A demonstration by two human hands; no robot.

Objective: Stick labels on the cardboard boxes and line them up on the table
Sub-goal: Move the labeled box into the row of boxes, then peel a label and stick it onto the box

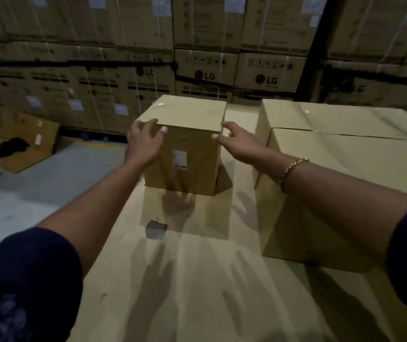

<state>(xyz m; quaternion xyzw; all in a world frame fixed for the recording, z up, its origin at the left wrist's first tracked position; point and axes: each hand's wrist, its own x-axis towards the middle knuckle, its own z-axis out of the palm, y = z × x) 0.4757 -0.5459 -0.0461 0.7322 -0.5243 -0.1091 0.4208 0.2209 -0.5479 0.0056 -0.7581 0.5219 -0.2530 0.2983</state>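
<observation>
A tall cardboard box [192, 124] stands upright on the cardboard-covered table [197, 280], with a small white label [179, 159] stuck on the side facing me. My left hand [144, 141] wraps the box's upper left corner, thumb on the front face and fingers round the left side. My right hand [234, 140] touches the upper right edge with its fingers slightly bent. A wider cardboard box [333, 174] stands on the table to the right, close beside the tall one, with my right forearm in front of it.
A small grey object [156, 229] lies on the table in front of the tall box. A wall of stacked LG cartons [207, 75] rises behind the table. On the floor at left lies an open flat carton [28, 141] holding something dark.
</observation>
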